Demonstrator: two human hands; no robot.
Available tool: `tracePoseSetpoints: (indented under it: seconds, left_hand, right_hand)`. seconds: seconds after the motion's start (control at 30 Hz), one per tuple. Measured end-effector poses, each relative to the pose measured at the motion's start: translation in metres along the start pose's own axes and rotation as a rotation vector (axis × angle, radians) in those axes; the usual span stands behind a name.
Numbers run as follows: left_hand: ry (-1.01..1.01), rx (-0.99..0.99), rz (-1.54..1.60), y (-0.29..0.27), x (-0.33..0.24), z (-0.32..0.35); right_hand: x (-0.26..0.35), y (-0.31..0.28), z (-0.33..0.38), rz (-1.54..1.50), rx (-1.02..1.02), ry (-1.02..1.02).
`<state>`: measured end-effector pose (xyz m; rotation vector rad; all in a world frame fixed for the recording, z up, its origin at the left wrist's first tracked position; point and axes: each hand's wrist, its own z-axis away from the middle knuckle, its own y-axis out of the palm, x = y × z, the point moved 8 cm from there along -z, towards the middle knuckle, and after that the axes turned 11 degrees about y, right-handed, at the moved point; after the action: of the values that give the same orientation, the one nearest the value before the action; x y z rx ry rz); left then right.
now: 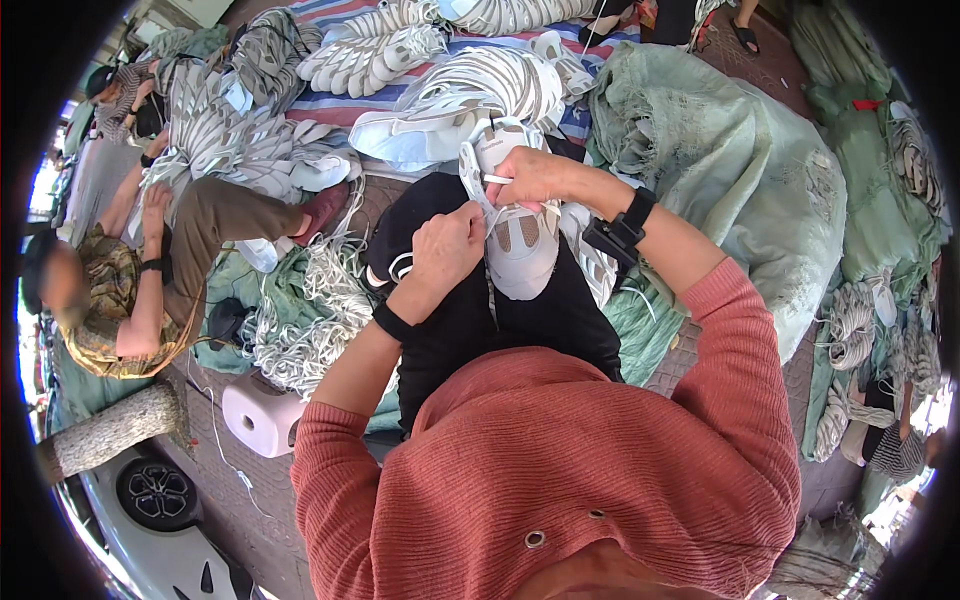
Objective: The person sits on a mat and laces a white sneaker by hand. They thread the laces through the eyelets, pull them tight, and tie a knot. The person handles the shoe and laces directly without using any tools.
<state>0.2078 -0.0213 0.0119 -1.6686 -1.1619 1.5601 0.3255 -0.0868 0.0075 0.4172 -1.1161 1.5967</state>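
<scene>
A white and beige shoe upper [523,268] lies over my black-trousered lap, its rounded toe toward me. My right hand [532,177] is closed above its opening, with a short stretch of white shoelace [497,179] showing at the fingers. On the upper's left edge, my left hand [446,246] is closed in a pinch; what sits between its fingertips is too small to make out. Part of the upper's middle is hidden under my right hand. More uppers [597,262] show beside my right leg.
Fanned stacks of shoe uppers [490,88] lie ahead on a striped sheet [335,108]. A heap of white laces [318,315] and a pink stool [262,412] are at left, near a seated person [125,290]. A large pale-green sack [735,170] bulges at right.
</scene>
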Motion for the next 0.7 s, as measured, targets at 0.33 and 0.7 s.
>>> tracePoseSetpoints:
  seconds: [0.33,0.7]
  left_hand:
    - [-0.129,0.063,0.351,0.015,0.022,-0.008]
    - [-0.502,0.057,0.867,0.028,0.046,-0.029]
  right_hand:
    - [-0.004,0.003,0.0,-0.058,-0.013,0.006]
    - [-0.03,0.003,-0.045,-0.517,0.014,0.171]
